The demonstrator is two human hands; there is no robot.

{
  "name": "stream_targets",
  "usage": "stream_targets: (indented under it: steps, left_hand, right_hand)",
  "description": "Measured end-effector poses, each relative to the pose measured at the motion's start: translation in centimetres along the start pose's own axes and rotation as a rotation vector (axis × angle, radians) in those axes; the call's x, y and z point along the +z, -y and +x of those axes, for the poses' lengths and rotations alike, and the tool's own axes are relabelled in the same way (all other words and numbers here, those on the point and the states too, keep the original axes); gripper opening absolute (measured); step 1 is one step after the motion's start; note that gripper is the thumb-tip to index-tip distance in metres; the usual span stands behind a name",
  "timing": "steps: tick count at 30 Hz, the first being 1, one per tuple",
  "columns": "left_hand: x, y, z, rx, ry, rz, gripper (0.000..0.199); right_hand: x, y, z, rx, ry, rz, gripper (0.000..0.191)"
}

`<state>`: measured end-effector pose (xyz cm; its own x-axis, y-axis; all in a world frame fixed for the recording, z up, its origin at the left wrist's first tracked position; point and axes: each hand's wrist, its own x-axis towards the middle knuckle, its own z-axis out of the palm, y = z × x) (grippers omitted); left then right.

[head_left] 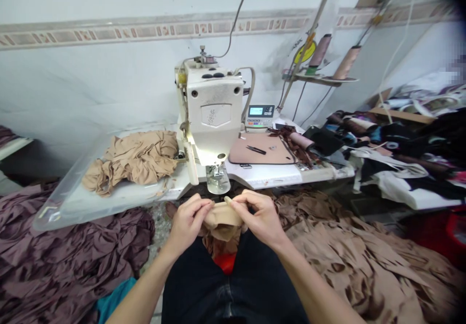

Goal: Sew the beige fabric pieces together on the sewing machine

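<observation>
Between my two hands, in front of the sewing machine (214, 110), hangs a tan fabric piece (224, 216) with its upper edge stretched across. My left hand (190, 219) pinches that edge at its left end between thumb and fingers. At the other end my right hand (259, 215) grips the edge in the same way. Just beyond the fabric is the lit needle area with its rounded metal plate (218, 181); the cloth is apart from it. Below the edge the fabric sags open over my lap.
A crumpled tan cloth pile (140, 156) lies left of the machine. Thread snips (256, 149) rest on a pinkish mat (238, 150) at the right. Purple cloth (73, 251) and brown cloth (364, 256) heap up on either side. Thread cones (347, 63) stand on a rack.
</observation>
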<state>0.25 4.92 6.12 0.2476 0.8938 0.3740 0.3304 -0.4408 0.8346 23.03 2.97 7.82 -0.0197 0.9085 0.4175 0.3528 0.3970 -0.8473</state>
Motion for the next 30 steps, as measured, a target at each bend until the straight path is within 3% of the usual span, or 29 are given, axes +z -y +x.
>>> stream_targets:
  steps: [3,12,18,26,30]
  left_hand:
    - [0.1,-0.4,0.2,0.000,-0.034,-0.020,0.028]
    - [-0.2,-1.2,2.4,-0.189,-0.011,-0.140,0.036]
    - [0.1,-1.2,3.7,-0.283,-0.151,-0.172,0.037]
    - [0.7,-0.8,5.7,-0.221,-0.269,-0.160,0.030]
    - [0.9,0.1,6.5,-0.206,-0.274,-0.150,0.029]
  right_hand:
    - [0.2,-0.3,0.0,0.025,-0.032,0.018,0.038]
    - [1.0,-2.2,2.1,0.218,-0.056,0.235,0.037]
    - [0.5,-3.7,3.1,0.257,-0.086,0.302,0.040]
    - [0.5,-4.2,4.7,0.223,-0.128,0.283,0.044]
    - [0.5,-4.5,5.6,0.204,-0.142,0.264,0.045]
